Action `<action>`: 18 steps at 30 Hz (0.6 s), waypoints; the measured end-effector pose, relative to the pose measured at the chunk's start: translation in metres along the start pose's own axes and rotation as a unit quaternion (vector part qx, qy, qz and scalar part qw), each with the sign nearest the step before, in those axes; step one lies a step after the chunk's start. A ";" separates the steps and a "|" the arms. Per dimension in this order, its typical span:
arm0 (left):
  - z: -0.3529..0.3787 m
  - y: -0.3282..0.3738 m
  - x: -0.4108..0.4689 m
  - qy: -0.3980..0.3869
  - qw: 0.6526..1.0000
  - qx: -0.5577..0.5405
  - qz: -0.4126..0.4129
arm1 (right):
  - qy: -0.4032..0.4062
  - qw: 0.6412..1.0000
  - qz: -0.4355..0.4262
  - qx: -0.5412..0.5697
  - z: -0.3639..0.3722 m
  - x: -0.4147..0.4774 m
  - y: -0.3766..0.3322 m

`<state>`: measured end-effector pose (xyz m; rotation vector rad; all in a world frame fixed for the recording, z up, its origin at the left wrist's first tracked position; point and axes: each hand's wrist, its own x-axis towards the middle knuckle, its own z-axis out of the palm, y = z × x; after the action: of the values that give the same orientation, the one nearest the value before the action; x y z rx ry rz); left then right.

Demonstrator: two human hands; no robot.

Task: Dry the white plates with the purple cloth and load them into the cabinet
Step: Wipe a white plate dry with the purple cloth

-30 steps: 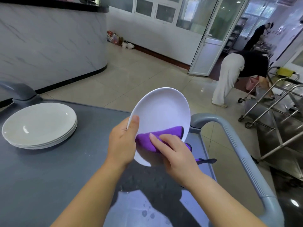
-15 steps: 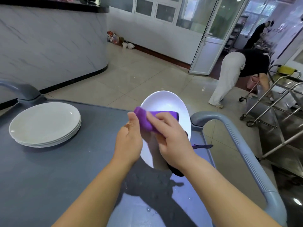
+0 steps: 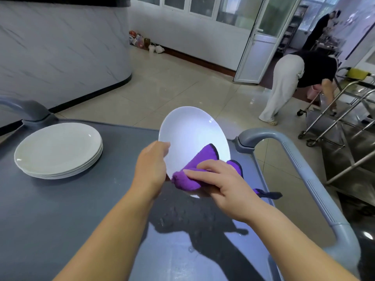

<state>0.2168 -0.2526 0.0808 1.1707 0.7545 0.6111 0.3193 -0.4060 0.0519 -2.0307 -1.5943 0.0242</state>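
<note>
A white plate (image 3: 190, 132) is tilted up over the right part of the grey cart top. My left hand (image 3: 151, 165) grips its left rim, thumb on the inner face. My right hand (image 3: 221, 183) holds the bunched purple cloth (image 3: 194, 171) and presses it against the plate's lower inner face; a dark-edged corner of the cloth lies up on the plate and a strip trails to the right. A stack of white plates (image 3: 57, 149) rests on the cart's far left. No cabinet is in view.
The grey cart top (image 3: 60, 216) has water drops near me and grey handles at its left (image 3: 28, 107) and right (image 3: 294, 159). A steel trolley (image 3: 345, 118) stands at right. A person (image 3: 294, 82) bends over beyond it. A curved marble counter (image 3: 60, 47) is at left.
My right hand has swept the cloth from the plate's upper left rim down to its lower face. The plate stays tilted in my left hand.
</note>
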 end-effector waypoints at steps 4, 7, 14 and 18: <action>0.004 0.006 0.001 -0.014 0.998 -0.049 -0.044 | 0.023 0.998 0.052 0.002 0.001 -0.010 -0.008; 0.006 0.008 0.001 -0.024 0.995 -0.066 -0.065 | 0.049 0.997 0.052 -0.043 0.005 -0.010 -0.012; 0.002 0.017 0.000 -0.072 0.995 -0.057 -0.050 | 0.196 0.979 0.010 -0.057 -0.001 -0.006 -0.008; -0.003 0.022 -0.001 -0.099 0.993 -0.034 -0.045 | 0.162 0.986 0.030 0.032 -0.022 0.000 -0.010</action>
<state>0.2127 -0.2453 0.1012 1.1103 0.6083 0.4348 0.3179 -0.4138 0.0746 -1.9177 -1.3141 -0.2185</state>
